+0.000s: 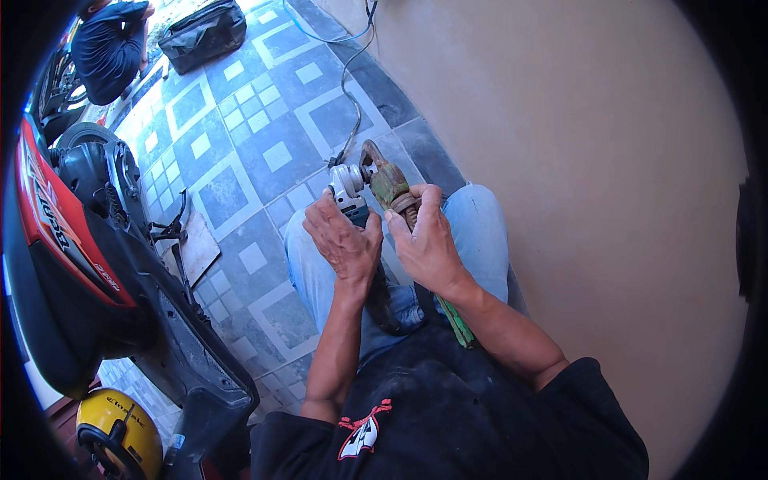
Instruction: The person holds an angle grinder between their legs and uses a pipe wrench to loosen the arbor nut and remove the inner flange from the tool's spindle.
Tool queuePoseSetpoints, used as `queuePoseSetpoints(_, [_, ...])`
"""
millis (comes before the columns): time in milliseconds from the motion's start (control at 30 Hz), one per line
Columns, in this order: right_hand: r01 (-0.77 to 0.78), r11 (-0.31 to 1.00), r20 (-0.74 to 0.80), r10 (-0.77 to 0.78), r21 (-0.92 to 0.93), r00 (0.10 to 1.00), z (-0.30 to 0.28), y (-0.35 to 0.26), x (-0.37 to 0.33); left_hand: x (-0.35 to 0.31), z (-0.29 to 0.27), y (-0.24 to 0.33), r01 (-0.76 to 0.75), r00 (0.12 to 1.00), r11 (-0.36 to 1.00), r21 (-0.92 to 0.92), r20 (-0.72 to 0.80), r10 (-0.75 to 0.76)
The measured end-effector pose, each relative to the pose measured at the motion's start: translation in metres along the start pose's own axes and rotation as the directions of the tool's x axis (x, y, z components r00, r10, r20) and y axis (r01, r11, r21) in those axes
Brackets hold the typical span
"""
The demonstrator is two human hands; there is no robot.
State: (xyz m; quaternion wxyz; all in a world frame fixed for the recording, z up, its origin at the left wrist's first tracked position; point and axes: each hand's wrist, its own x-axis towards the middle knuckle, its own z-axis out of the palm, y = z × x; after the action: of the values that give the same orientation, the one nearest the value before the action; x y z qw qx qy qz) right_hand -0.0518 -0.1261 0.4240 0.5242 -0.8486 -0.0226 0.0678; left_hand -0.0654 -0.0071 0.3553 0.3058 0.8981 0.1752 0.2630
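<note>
My left hand (342, 240) is closed around the body of an angle grinder (347, 182) with a silver gear head and a blue-green housing. Its back end points down between my knees. In my right hand (430, 250) is a worn green pipe wrench (390, 184) with rusty jaws, gripped just below the head by thumb and fingers. The wrench's green handle runs down past my wrist towards my lap. At the grinder's spindle the wrench jaws meet the tool; whether they clamp it tightly I cannot tell.
A red and black motorcycle (68, 232) stands close on the left, with a yellow helmet (120, 432) below. A cord (352, 100) crosses the tiled floor (240, 216) beside the plain wall (592, 160). Further off are a black bag (204, 36) and a crouching person (110, 52).
</note>
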Motion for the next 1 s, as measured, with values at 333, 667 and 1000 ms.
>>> queuePoseSetpoints(333, [-0.019, 0.999, 0.0, 0.019, -0.034, 1.0, 0.011, 0.011, -0.002, -0.001, 0.003, -0.009, 0.01, 1.0, 1.0, 0.004, -0.012, -0.01])
queuePoseSetpoints(667, [-0.055, 0.997, -0.013, 0.055, -0.045, 0.998, 0.007, 0.003, 0.004, 0.001, 0.003, -0.009, 0.016, 1.0, 1.0, -0.02, -0.013, -0.016])
queuePoseSetpoints(1000, [-0.059, 0.997, -0.033, 0.057, -0.058, 0.998, 0.011, 0.005, 0.006, 0.001, 0.005, -0.01, 0.028, 1.0, 1.0, 0.012, -0.013, -0.028])
